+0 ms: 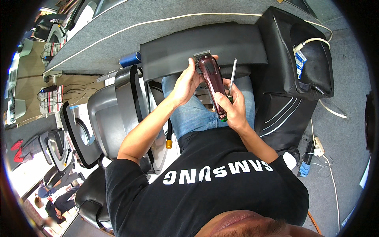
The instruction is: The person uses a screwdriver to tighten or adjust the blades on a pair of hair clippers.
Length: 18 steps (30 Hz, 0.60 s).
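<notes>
A dark red hair clipper [213, 83] is held over my lap, its metal blade at the far end. My left hand [184, 85] grips it near the blade, the thumb up along the side and the other fingers partly hidden behind the body. Around the clipper's near end, my right hand [235, 108] is closed with the thumb lying on the body. That same hand also keeps a screwdriver [233, 75], its metal shaft pointing away from me and clear of the clipper. Most of the screwdriver's handle is hidden in the palm.
A black padded bench [197, 41] lies just beyond my knees. To the right stands a black seat [276, 51] with a small blue packet [300, 63] and a white cable. Grey and black salon chairs [104, 112] stand at left. A blue cylinder [130, 59] rests beside the bench.
</notes>
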Available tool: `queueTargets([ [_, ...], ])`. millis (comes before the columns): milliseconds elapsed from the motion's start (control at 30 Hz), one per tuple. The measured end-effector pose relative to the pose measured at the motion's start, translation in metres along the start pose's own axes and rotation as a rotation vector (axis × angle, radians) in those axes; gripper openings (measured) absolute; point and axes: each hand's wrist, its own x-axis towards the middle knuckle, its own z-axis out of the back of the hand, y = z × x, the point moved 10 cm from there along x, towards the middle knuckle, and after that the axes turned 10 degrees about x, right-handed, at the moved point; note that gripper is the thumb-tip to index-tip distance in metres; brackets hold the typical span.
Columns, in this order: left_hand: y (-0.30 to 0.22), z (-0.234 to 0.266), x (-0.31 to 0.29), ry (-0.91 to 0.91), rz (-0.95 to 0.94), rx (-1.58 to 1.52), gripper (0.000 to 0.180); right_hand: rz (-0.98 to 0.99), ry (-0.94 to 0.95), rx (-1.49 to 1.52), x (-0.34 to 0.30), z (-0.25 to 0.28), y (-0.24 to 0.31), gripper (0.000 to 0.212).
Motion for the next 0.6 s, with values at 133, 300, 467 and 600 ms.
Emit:
queueTargets([
  [133,-0.004,-0.006,-0.001,0.035,0.007,-0.032,0.091,0.008,0.018,-0.086,-0.003,-0.003,0.006,0.061],
  [300,-0.009,-0.015,-0.002,0.079,0.010,-0.084,0.094,0.158,0.002,-0.202,-0.005,-0.008,0.016,0.067],
  [467,-0.009,-0.014,-0.002,0.069,0.011,-0.096,0.094,0.141,0.023,-0.210,-0.005,-0.009,0.015,0.068],
  [600,-0.009,-0.014,-0.002,0.063,0.018,-0.104,0.094,0.132,0.017,-0.213,-0.004,-0.007,0.012,0.067],
])
